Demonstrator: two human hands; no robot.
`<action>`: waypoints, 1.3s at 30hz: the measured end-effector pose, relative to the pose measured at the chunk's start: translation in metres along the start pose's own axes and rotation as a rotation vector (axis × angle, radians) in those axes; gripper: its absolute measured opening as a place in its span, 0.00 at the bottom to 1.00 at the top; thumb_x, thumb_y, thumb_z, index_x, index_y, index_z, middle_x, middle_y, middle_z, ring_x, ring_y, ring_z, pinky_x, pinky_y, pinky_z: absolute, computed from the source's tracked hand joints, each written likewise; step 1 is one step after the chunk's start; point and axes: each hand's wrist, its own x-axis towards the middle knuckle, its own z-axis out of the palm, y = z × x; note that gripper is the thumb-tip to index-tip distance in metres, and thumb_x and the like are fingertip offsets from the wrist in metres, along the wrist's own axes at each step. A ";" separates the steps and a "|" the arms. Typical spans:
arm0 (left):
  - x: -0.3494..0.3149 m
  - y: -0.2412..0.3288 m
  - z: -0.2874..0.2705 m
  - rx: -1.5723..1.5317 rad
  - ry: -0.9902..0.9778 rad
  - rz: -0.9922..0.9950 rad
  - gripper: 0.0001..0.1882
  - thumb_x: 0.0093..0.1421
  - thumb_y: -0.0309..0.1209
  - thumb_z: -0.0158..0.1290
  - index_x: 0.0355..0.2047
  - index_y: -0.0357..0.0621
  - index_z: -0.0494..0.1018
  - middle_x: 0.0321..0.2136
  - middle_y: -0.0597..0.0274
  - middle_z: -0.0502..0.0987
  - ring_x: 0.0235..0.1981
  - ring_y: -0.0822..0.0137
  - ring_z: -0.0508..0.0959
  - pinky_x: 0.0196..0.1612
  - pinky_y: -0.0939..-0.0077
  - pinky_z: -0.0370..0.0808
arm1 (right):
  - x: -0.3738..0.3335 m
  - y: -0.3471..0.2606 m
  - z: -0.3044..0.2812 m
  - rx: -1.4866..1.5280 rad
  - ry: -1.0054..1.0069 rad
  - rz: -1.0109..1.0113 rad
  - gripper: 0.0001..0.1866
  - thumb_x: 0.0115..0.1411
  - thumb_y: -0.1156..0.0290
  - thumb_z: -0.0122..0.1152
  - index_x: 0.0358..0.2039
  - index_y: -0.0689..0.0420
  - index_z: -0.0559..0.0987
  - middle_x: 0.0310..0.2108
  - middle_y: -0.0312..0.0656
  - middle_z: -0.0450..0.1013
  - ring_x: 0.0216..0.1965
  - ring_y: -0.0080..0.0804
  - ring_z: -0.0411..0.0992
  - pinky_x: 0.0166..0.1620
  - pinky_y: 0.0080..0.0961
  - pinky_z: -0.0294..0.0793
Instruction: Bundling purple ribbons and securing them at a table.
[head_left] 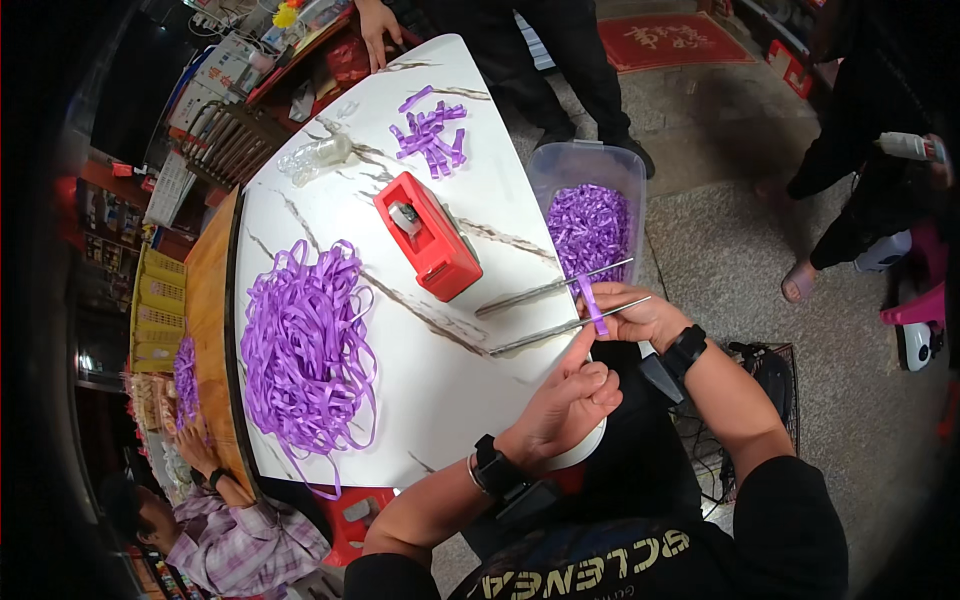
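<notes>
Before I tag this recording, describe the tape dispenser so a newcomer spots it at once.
On the white, brown-veined table, find the tangled purple ribbon. Right of it, below the short purple pieces in the picture, sits the tape dispenser, the only red, blocky thing on that top.

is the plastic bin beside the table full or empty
Partly filled: purple ribbon pieces lie heaped inside the bin, while bare clear wall shows above them. How deep they go, I cannot tell.

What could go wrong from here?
The shiny purple ribbon strip across two thin metal rods might slide off their ends beside the right hand. The tangled purple ribbon heap could snag: a loop hangs over the edge of the white marbled table.
</notes>
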 end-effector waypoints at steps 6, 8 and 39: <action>0.000 0.000 0.001 0.006 -0.016 0.010 0.42 0.51 0.25 0.48 0.59 0.51 0.33 0.16 0.73 0.57 0.23 0.78 0.61 0.32 0.82 0.58 | 0.007 0.008 -0.007 0.077 -0.077 -0.009 0.08 0.55 0.70 0.51 0.36 0.58 0.71 0.27 0.33 0.70 0.25 0.18 0.69 0.25 0.13 0.70; 0.000 0.000 0.001 0.005 -0.027 0.007 0.42 0.51 0.25 0.48 0.59 0.52 0.34 0.16 0.73 0.57 0.23 0.78 0.60 0.32 0.82 0.58 | 0.008 0.009 -0.006 0.093 -0.083 -0.007 0.08 0.55 0.70 0.52 0.35 0.57 0.71 0.27 0.33 0.70 0.25 0.18 0.69 0.26 0.13 0.70; 0.000 -0.002 0.002 0.019 -0.016 0.039 0.34 0.52 0.21 0.40 0.58 0.53 0.43 0.17 0.73 0.56 0.23 0.78 0.59 0.33 0.80 0.59 | -0.017 -0.009 0.012 0.130 0.030 0.049 0.10 0.56 0.67 0.49 0.33 0.60 0.73 0.24 0.35 0.72 0.22 0.18 0.69 0.21 0.13 0.65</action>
